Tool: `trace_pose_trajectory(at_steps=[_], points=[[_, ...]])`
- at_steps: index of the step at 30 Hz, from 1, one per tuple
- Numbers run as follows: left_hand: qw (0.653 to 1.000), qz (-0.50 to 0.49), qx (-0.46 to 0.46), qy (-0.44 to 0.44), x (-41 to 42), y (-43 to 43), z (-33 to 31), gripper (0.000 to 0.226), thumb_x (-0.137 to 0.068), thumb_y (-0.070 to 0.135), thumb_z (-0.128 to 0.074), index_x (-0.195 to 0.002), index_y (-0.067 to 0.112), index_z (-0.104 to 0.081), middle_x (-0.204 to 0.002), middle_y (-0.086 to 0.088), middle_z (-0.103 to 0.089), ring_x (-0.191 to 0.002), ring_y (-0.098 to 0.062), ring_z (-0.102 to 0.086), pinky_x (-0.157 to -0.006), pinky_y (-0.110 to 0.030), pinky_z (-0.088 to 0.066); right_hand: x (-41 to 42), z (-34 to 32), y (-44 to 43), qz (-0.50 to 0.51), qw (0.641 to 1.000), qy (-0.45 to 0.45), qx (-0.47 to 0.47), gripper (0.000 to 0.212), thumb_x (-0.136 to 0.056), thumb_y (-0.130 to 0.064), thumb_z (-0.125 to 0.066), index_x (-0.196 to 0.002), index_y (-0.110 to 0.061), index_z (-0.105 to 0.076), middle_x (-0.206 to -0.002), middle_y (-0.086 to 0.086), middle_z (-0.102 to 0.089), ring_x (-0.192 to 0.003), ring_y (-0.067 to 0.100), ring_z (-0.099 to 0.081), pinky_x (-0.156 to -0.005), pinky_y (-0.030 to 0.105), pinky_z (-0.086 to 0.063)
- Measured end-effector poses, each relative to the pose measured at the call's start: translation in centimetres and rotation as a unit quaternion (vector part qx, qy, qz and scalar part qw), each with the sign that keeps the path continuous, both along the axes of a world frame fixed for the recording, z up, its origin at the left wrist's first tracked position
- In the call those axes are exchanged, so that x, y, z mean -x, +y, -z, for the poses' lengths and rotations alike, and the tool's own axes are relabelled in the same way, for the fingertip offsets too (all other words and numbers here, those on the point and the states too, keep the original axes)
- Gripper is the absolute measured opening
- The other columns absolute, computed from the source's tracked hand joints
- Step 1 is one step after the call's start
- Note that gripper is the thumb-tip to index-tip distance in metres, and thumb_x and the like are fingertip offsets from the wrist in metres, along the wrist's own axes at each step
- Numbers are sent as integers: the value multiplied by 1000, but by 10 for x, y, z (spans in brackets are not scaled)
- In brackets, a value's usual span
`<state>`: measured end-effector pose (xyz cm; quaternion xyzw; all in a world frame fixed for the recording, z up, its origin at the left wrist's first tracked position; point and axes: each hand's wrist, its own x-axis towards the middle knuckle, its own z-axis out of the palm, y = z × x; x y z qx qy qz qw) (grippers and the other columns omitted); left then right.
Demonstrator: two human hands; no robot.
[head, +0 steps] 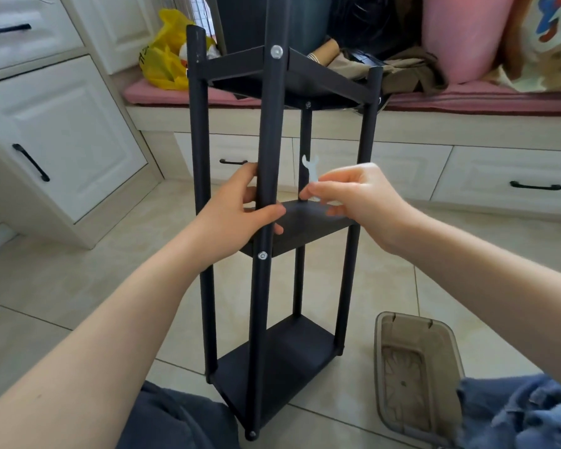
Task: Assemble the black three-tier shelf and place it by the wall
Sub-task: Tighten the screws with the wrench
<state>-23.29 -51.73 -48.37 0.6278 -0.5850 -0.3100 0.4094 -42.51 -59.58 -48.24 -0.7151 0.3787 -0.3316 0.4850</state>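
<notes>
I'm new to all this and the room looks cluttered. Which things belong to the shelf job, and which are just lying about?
Job: shelf, gripped at a post by the left hand; white wrench, pinched by the right hand; screws.
Lying about: yellow bag, pink cushion, clothes, drawers, clear tub on the floor.

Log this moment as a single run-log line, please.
shelf: upright on floor, three tiers fitted | left hand: grips front post | right hand: pinches white wrench near middle tier
</notes>
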Motion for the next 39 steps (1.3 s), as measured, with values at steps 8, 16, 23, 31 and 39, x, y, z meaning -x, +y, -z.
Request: trace_pose_trajectory(at_steps=[8,16,23,31,39], points=[[1000,-13,-18,19,-13,-2,-4,44,-95,18,-70,-133,34,-52,-107,-1,-72,-82,-17,-77,-74,-31,-64,-6,64,18,89,995,-9,48,15,-90,-19,-67,-82,-10,-76,-89,9,-63,-82,20,-58,-78,37,-49],[999,-41,-14,-9,-24,-7,-2,42,-99,22,-65,-135,32,-46,-97,1,-75,-81,-14,-76,-68,-22,-62,-31,112,52,0,999,27,29,18,-95,-16,-63,-80,-18,-72,-55,-24,-57,-55,-4,-52,-53,9,-38],[998,-43,-27,37,-39,-6,-1,51,-101,17,-60,-147,31,-42,-97,-3,-75,-87,-20,-76,-73,-26,-62,-61,118,54,-42,998,54,8,21,-99,-19,-59,-98,-8,-77,-70,-10,-61,-55,-4,-51,-52,7,-37],[996,-42,-32,70,-59,-4,1,54,-102,15,-58,-149,33,-39,-87,4,-75,-87,-24,-76,-76,-29,-62,-89,123,48,-40,998,23,-45,21,-98,-17,-58,-95,-8,-77,-53,-19,-55,-49,1,-50,-44,7,-33],[996,-32,-31,76,-67,-4,4,54,-102,14,-58,-149,33,-39,-87,3,-74,-87,-25,-76,-76,-29,-61,-109,118,48,-34,998,2,-57,22,-98,-16,-58,-84,-13,-75,-55,-4,-51,-45,1,-43,-45,9,-33]])
